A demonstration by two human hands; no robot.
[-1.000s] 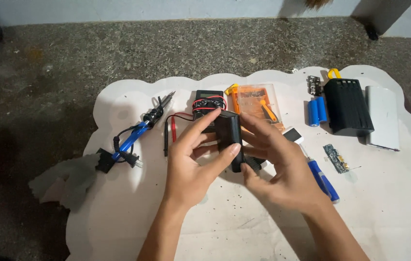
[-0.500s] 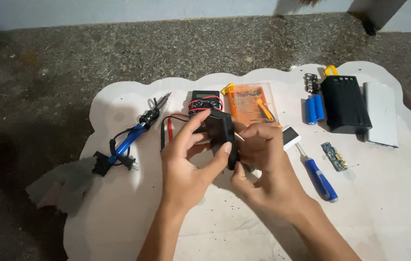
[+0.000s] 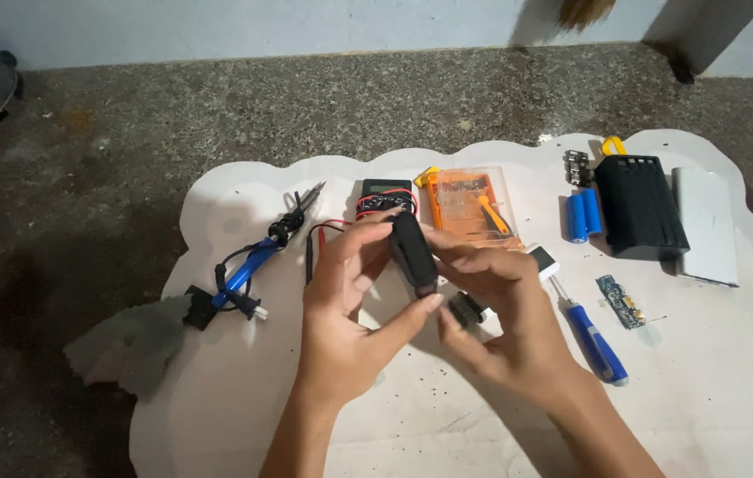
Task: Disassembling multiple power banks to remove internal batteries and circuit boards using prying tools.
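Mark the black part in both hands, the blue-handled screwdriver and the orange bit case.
black part (image 3: 413,252), head view, middle of its dark casing.
blue-handled screwdriver (image 3: 596,341), head view, on the blue handle.
orange bit case (image 3: 474,205), head view, centre of its clear lid.

A blue soldering iron (image 3: 248,265) is lying on the white mat (image 3: 730,372). An orange tool box (image 3: 472,205) is sitting beside a black meter (image 3: 385,196). Two blue batteries (image 3: 583,215) are resting just beside a black case (image 3: 639,206). A blue screwdriver (image 3: 593,336) is lying near a small green board (image 3: 620,301).
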